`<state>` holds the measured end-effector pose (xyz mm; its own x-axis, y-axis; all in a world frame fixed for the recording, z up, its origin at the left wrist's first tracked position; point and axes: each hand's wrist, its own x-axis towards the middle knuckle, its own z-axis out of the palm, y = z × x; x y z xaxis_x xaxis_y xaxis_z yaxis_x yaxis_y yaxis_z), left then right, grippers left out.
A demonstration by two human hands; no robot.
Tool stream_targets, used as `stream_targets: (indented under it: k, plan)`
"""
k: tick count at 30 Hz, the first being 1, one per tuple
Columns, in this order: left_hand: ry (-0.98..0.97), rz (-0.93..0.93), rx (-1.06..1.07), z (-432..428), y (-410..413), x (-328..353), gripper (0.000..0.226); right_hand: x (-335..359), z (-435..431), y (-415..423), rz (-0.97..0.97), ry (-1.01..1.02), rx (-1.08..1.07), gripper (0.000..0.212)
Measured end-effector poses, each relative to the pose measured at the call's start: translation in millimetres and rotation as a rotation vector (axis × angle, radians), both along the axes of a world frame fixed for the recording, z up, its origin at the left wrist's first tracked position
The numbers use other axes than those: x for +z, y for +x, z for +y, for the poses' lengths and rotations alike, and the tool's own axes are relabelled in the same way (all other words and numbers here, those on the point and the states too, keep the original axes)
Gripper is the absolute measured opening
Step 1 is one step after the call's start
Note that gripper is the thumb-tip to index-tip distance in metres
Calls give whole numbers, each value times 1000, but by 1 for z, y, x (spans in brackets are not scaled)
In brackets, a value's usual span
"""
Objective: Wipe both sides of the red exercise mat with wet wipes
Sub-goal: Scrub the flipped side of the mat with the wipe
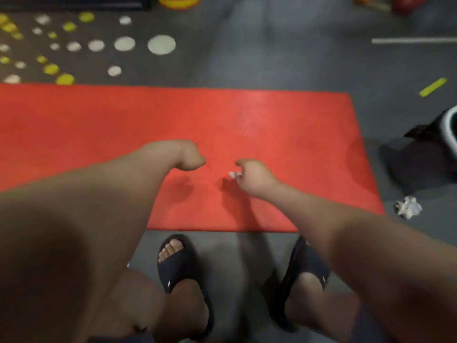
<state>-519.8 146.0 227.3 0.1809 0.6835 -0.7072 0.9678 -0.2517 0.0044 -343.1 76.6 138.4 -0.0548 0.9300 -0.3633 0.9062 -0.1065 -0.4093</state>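
The red exercise mat (284, 134) lies flat on the grey floor, stretching from the left edge of the view to the right of centre. My right hand (252, 177) hangs above the mat's middle and pinches a small white wet wipe (233, 175). My left hand (189, 155) hangs above the mat just to the left of it, fingers curled under, with nothing visible in it. A crumpled white wipe (408, 207) lies on the floor just off the mat's right edge.
My two feet in black slides (179, 263) stand on the floor at the mat's near edge. A black bag in a white-rimmed bin (435, 134) stands at the right. White and yellow dots (160, 44) mark the floor beyond the mat; coloured gear lies along the far edge.
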Motion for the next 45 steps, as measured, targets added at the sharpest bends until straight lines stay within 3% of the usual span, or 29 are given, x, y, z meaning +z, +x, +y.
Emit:
stream_targets:
  k: [3,7,9,11,13,17,22,27,34,38,41,43,45]
  plan:
    - [115,-177,77,8,-10,71,46,105,26,6,80,75,-73,34]
    - [144,-540,207,-8,-18,133,30,210,8,12,416,70,-192,24]
    - [149,-698,228,-27,-21,148,24,236,-13,13,594,11,-244,27]
    - [188,-735,168,-40,-20,159,24,247,-28,11,733,-46,-298,28]
    - [234,-776,140,-44,-16,166,27,252,-31,5,786,-32,-364,26]
    - [168,-976,308,-49,-20,169,34,261,-21,-13,820,93,-457,17]
    - [128,-1086,354,-58,-11,170,36,258,-28,-10,826,39,-465,6]
    - [77,-1173,412,-59,-2,163,16,256,-25,-1,814,-40,-416,10]
    - [264,-1199,684,-28,-18,167,10,241,-5,27,385,43,-448,19]
    - [263,-1316,842,-20,-17,174,12,241,-1,35,251,-51,-407,21]
    - [228,-1415,895,-23,-6,176,17,244,-3,37,4,-1,-308,26]
    - [231,-1425,856,-27,1,178,10,241,-5,36,40,50,-251,22]
    - [219,-1409,781,-30,6,179,11,237,-7,32,330,85,-277,19]
